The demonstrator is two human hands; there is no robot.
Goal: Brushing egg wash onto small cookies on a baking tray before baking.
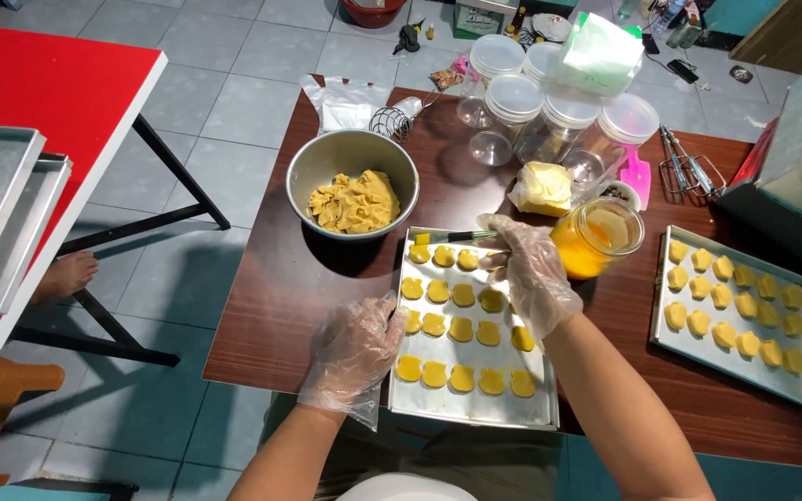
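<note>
Two hands in thin clear plastic gloves work over a dark brown wooden table (271, 306), the largest thing in view. On it, in front of the person, lies a rectangular metal baking tray (475, 408) carrying rows of small yellow glazed dough pieces (462, 326). A second metal baking tray (740, 366) of paler yellow dough pieces sits well apart at the right side of the table. Beyond the near tray stands a round steel bowl (352, 153) with a lump of yellow dough (356, 202) inside. At the far edge is a cluster of clear plastic jars with white lids (549, 111). A glass jar of orange-yellow liquid (596, 239) stands just beside the near tray's far right corner, and a block of butter in clear wrap (542, 188) lies behind it.

The left hand (355, 353) rests with fingers loosely spread on the left rim of the near tray, gripping nothing that can be made out. The right hand (531, 274) is closed around the handle of a small green-handled pastry brush (447, 237), whose bristles lie over the far left dough pieces of the near tray.
</note>
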